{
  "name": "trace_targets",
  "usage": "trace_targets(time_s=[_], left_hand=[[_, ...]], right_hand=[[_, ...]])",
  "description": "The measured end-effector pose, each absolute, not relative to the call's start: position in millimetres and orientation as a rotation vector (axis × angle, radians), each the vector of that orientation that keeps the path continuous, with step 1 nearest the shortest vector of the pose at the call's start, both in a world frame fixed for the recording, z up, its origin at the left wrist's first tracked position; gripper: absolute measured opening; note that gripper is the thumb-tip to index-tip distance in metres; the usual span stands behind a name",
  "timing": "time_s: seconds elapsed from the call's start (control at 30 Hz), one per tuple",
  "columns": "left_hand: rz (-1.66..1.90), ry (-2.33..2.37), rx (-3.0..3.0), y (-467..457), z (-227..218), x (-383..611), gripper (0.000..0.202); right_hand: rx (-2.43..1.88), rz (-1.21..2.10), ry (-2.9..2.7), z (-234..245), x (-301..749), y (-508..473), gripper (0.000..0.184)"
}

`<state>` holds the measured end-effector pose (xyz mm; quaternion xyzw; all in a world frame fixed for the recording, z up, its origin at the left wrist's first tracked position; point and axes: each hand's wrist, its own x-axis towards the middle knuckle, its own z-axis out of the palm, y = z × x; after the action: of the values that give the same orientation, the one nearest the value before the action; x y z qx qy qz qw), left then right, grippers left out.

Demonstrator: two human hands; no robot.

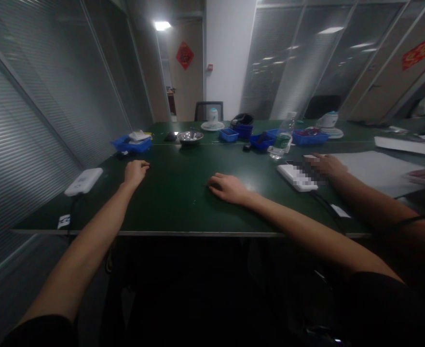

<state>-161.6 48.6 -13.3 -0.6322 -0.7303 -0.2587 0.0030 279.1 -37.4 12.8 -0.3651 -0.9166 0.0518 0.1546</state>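
My left hand (136, 171) rests on the dark green table (176, 202), knuckles up and fingers curled into a loose fist with nothing visible in it. My right hand (228, 188) lies palm down near the table's middle, fingers stretched loosely forward and holding nothing. Both forearms reach in from the near edge. To the left of my left hand sits a white box-shaped device (84, 180) with a cable. On the right, another person's hand (326, 165) lies by a white power strip (295, 177).
Farther back stand blue bins (132, 143) (261, 140), a metal bowl (190, 137), a water bottle (282, 140) and two small desk fans (212, 120) (330, 124). A large white sheet (375, 168) lies at the right. Glass walls with blinds close both sides; chairs stand at the far end.
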Motion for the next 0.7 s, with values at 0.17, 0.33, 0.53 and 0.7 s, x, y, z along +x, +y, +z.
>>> trace_targets(time_s=[0.17,0.33,0.53,0.7], left_hand=[[-0.880,-2.220,-2.047,52.0,-13.3,-162.1,0.024],[-1.077,-1.918,-2.571,46.9,-12.1,-122.9,0.027],[-1.158,-1.311,-3.236,18.3,-10.3,-40.3,0.031],[-1.111,-1.178,-3.251,3.7,-9.9,-11.9,0.025]], right_hand=[[-1.035,0.168,-2.618,13.4,279.4,-38.7,0.028],[-1.075,0.122,-2.615,11.9,279.0,-37.6,0.031],[-1.062,0.106,-2.604,11.5,278.3,-38.0,0.035],[-1.004,0.087,-2.646,10.7,278.9,-37.5,0.036]])
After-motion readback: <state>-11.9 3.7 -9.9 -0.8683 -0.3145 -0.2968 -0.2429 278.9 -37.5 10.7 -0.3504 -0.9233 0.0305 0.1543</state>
